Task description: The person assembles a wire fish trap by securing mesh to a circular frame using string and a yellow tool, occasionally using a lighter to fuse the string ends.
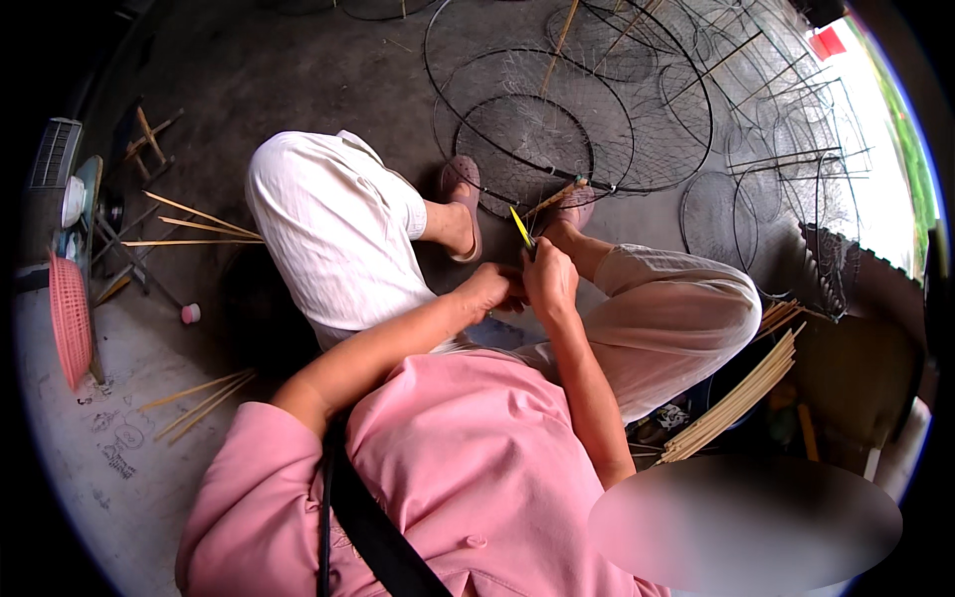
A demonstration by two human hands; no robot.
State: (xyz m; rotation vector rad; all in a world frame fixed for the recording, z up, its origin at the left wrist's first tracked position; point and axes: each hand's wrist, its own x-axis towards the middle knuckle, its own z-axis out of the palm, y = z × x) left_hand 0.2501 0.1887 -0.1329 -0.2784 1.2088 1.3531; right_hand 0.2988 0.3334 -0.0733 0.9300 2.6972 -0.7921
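Note:
My left hand [489,290] and my right hand [549,277] are closed together between my knees. My right hand grips a yellow-handled tool [521,228] whose tip points up and away. A thin bamboo stick [555,197] runs from my hands toward the round wire net frame [524,149] lying by my feet. My left hand pinches something small next to the right hand; what it is cannot be made out. I sit low, in white trousers and a pink shirt.
Several round wire net frames [657,99] lie on the concrete floor ahead. A bundle of bamboo sticks [736,398] lies at my right. More sticks [194,224] lie at my left, near a pink basket [70,318] and a small cup [190,313].

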